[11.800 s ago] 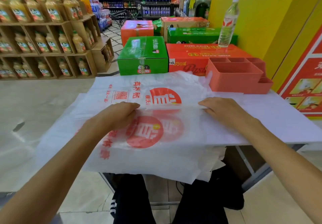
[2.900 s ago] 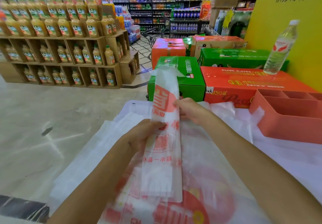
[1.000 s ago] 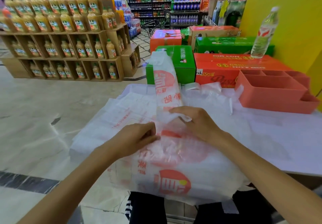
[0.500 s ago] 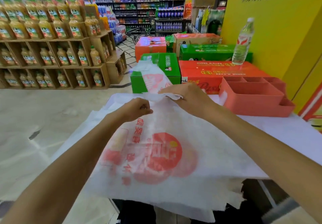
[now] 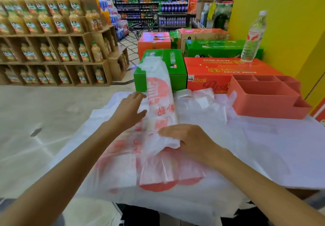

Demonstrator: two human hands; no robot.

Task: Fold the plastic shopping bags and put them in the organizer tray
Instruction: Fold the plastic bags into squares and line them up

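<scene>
The right hand [image 5: 191,139] grips the lower part of a folded bag strip [image 5: 161,102], which stands up over the stack of bags [image 5: 202,187] on the table [image 5: 290,146]. The left hand [image 5: 129,110] reaches toward the strip with fingers spread, and the organizer tray [image 5: 267,100] sits at the table's far right.

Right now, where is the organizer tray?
In the head view, the organizer tray sits at the table's far right, before the orange box.
</scene>
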